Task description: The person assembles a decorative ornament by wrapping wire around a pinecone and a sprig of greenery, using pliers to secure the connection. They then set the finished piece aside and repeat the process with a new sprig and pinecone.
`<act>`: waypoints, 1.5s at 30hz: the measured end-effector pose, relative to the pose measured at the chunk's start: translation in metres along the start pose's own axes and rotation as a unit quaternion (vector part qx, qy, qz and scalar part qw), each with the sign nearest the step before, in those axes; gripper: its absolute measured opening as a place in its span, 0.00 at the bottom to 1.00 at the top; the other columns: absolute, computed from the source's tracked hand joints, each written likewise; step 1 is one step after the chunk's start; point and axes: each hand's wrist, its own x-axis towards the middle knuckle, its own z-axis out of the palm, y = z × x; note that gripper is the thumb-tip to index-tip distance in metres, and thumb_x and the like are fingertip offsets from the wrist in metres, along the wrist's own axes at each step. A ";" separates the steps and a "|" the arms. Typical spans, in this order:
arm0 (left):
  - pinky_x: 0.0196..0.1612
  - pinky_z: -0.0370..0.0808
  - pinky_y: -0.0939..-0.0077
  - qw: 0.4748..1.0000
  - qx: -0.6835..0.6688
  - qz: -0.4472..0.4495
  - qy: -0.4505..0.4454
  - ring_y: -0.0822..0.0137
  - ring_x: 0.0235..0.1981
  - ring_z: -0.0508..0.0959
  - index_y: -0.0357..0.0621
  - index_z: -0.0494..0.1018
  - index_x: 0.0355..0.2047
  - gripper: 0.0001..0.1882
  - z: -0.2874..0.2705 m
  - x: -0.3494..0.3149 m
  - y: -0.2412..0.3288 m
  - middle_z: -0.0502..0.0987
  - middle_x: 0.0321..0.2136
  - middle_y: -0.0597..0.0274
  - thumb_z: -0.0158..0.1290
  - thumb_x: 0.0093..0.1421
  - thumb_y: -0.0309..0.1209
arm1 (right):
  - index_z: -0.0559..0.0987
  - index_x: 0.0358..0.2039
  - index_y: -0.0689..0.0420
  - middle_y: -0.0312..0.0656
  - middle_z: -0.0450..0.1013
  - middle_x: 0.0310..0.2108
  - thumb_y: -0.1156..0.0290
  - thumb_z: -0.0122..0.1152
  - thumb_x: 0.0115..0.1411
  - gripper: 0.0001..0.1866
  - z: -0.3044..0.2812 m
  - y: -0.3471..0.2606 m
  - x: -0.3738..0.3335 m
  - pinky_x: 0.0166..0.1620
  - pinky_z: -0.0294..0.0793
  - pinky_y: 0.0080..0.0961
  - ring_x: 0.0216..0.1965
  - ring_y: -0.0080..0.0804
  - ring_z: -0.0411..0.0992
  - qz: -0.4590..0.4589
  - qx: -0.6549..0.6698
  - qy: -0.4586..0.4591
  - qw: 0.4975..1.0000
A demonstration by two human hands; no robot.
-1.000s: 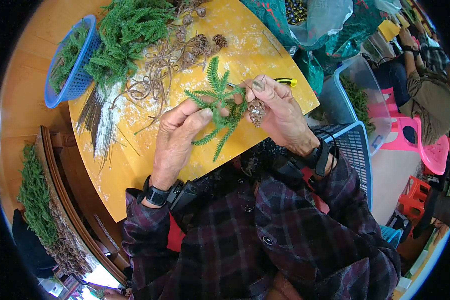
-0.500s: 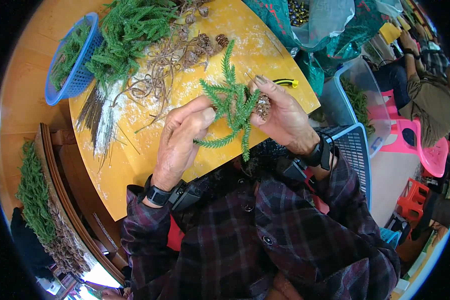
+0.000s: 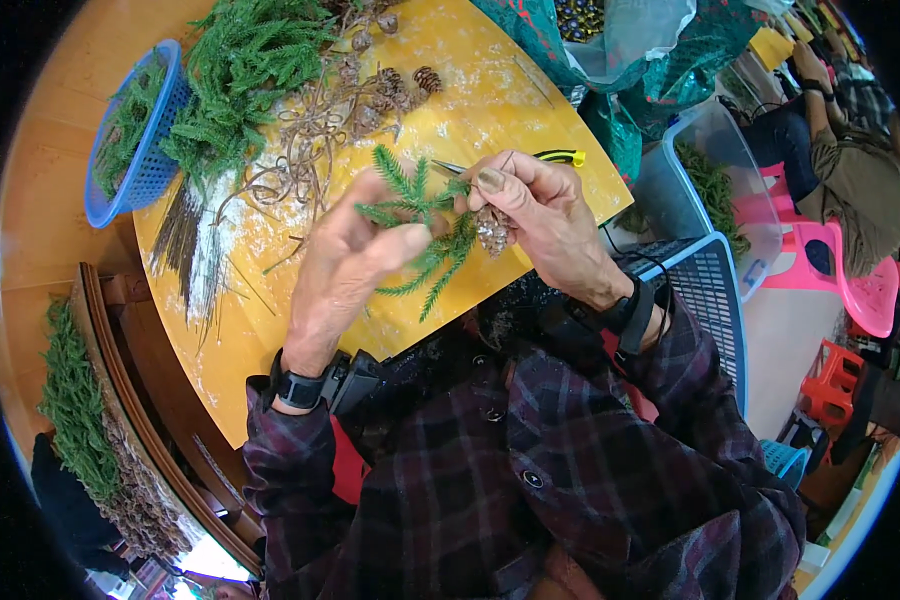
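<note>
We pinch light, springy green sprigs (image 3: 415,215) in our left hand (image 3: 345,265); at three o'clock, our right hand (image 3: 540,215) grasps a brittle pinecone (image 3: 492,230), best held at the stems.

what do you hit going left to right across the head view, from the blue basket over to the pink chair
blue basket → pile of green sprigs → left hand → green sprig held between both hands → small pine cone → right hand → clear plastic bin → pink chair
</note>
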 end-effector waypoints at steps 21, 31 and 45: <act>0.39 0.70 0.81 0.999 0.024 -0.003 0.031 0.75 0.31 0.73 0.36 0.75 0.34 0.09 -0.014 0.000 -0.022 0.77 0.28 0.62 0.52 0.60 0.31 | 0.75 0.29 0.67 0.43 0.70 0.35 0.76 0.56 0.59 0.06 0.006 0.007 0.000 0.25 0.69 0.14 0.23 0.20 0.70 -0.261 -0.239 0.025 0.935; 0.40 0.72 0.73 0.995 -0.018 -0.059 -0.076 0.70 0.33 0.73 0.36 0.73 0.38 0.16 -0.021 -0.001 -0.021 0.76 0.30 0.58 0.45 0.64 0.37 | 0.75 0.30 0.67 0.40 0.72 0.33 0.75 0.54 0.60 0.07 0.008 0.004 -0.002 0.26 0.69 0.15 0.22 0.18 0.69 -0.105 -0.149 -0.065 0.981; 0.48 0.69 0.66 0.974 -0.208 -0.083 -0.038 0.59 0.43 0.74 0.33 0.62 0.52 0.29 -0.016 0.013 -0.031 0.74 0.40 0.49 0.40 0.64 0.48 | 0.73 0.32 0.56 0.31 0.70 0.29 0.64 0.50 0.64 0.10 -0.007 0.002 0.009 0.22 0.57 0.10 0.21 0.10 0.60 0.093 0.173 0.058 0.979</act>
